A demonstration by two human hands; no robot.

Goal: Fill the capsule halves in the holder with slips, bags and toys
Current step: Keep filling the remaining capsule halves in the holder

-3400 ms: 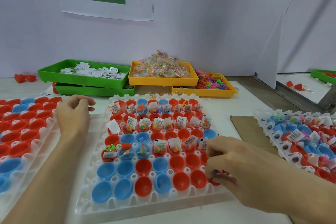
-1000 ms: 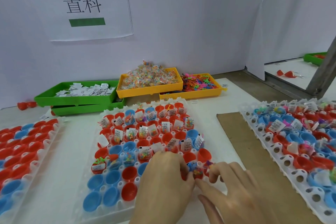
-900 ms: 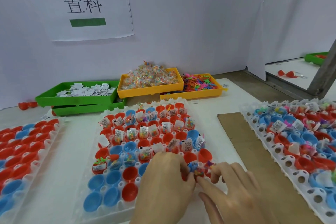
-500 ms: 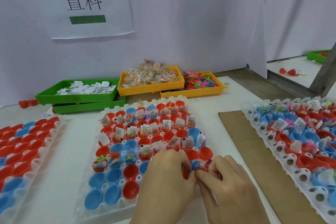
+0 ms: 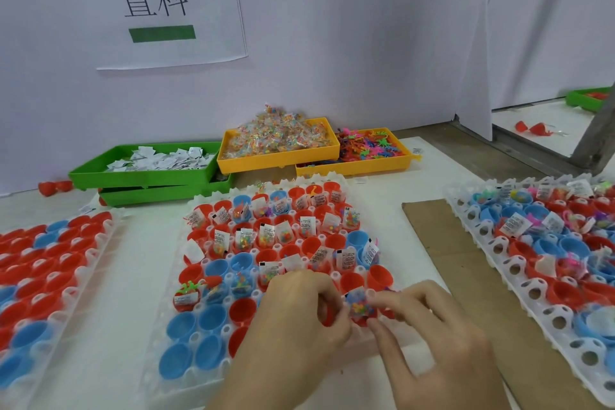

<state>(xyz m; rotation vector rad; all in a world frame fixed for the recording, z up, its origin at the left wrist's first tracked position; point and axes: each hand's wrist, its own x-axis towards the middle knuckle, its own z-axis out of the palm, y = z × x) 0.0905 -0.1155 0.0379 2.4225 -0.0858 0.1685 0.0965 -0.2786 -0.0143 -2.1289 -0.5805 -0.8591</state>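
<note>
White bench (image 5: 382, 203) carries the central holder (image 5: 199, 369). At its near right edge, the left hand (image 5: 299, 319) and right hand (image 5: 429, 333) both pinch a small bag (image 5: 358, 304) of colourful beads, fingers curled, over the capsule halves (image 5: 213, 319).

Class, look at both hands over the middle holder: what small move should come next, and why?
Probably push the small bag of beads down into the red capsule half beneath it: both the left hand and the right hand pinch it at the holder, not yet seated.
</note>
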